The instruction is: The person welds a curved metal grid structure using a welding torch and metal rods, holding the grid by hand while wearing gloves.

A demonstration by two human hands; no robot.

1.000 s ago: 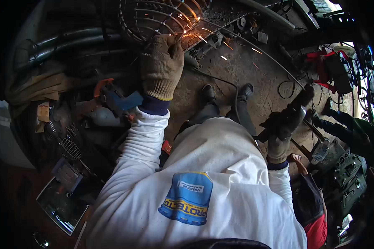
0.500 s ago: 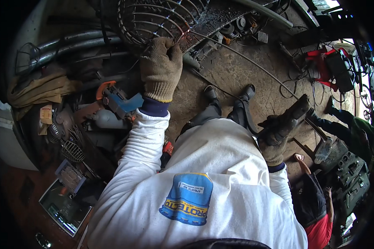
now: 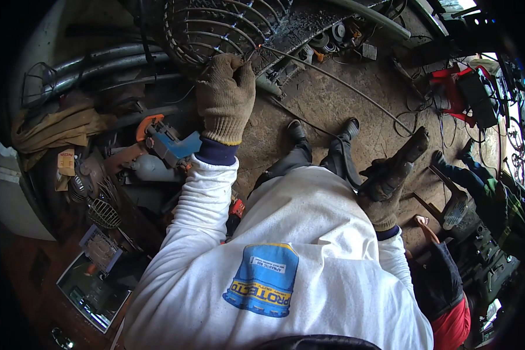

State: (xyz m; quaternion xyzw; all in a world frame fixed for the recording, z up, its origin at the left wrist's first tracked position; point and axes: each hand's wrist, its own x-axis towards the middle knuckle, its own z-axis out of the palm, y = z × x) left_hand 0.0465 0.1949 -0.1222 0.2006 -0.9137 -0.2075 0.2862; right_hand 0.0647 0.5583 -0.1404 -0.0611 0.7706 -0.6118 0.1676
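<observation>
At the top, a round metal wire cage (image 3: 227, 26) of curved rods has small weld spots where its rods cross. My left hand (image 3: 226, 96), in a tan knit glove, is closed at the cage's near edge; the exact part it pinches is partly hidden. My right hand (image 3: 385, 189), in a dark-stained glove, grips a dark welding electrode holder (image 3: 413, 146) at the right. From the holder a long thin welding rod (image 3: 344, 83) reaches up and left, its tip at the cage's edge with a small orange glow. A black cable (image 3: 347, 156) runs beside my right hand.
A blue and orange power tool (image 3: 172, 143) lies left of my arm, near metal pipes (image 3: 108, 61) and a brown cloth (image 3: 58, 128). A red chair (image 3: 449, 93) stands far right. Two people are nearby: one in dark green (image 3: 496, 204), another in red and black (image 3: 443, 286).
The bright spark at the rod's tip has faded to a small glow. My right hand and the rod have shifted slightly up and left. The people at the right have moved a little.
</observation>
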